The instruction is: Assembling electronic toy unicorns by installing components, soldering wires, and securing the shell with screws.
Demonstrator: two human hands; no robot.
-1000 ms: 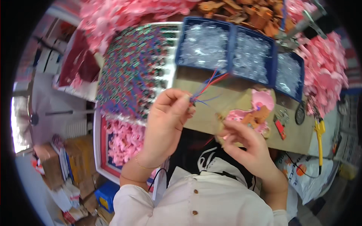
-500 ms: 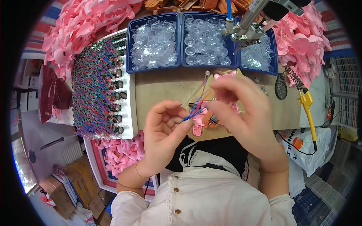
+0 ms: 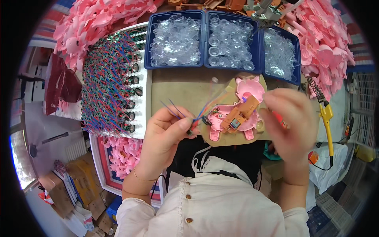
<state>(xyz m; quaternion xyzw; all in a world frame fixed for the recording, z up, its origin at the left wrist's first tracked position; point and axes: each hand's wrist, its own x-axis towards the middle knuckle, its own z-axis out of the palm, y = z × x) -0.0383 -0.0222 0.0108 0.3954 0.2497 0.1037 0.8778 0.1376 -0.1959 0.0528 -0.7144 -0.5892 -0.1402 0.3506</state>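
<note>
My left hand [image 3: 166, 132] pinches a bundle of thin coloured wires [image 3: 197, 118], left of the toy. Blue ends stick up past the fingertips, and other strands run toward a small blurred piece [image 3: 214, 79] above. In front of me lies a pink animal-shaped toy shell [image 3: 249, 89] on a tan holding board [image 3: 260, 134]. Inside the shell sits an orange-brown plastic housing [image 3: 247, 108]. My right hand [image 3: 290, 122] hovers just right of the shell, its fingers smeared by motion. A small red thing [image 3: 278, 118] shows beside its fingers, too little to name.
Blue bins [image 3: 175, 65] of clear plastic parts line the back. A white tray [image 3: 147, 98] of wired parts stands at the left. Pink shells [image 3: 327, 51] are heaped at both sides. A yellow soldering iron [image 3: 327, 118] hangs in a coiled holder at the right.
My right hand has moved right, away from the wires, uncovering the toy shell. My left hand keeps the wires, now lower and left of the shell. The view has shifted slightly.
</note>
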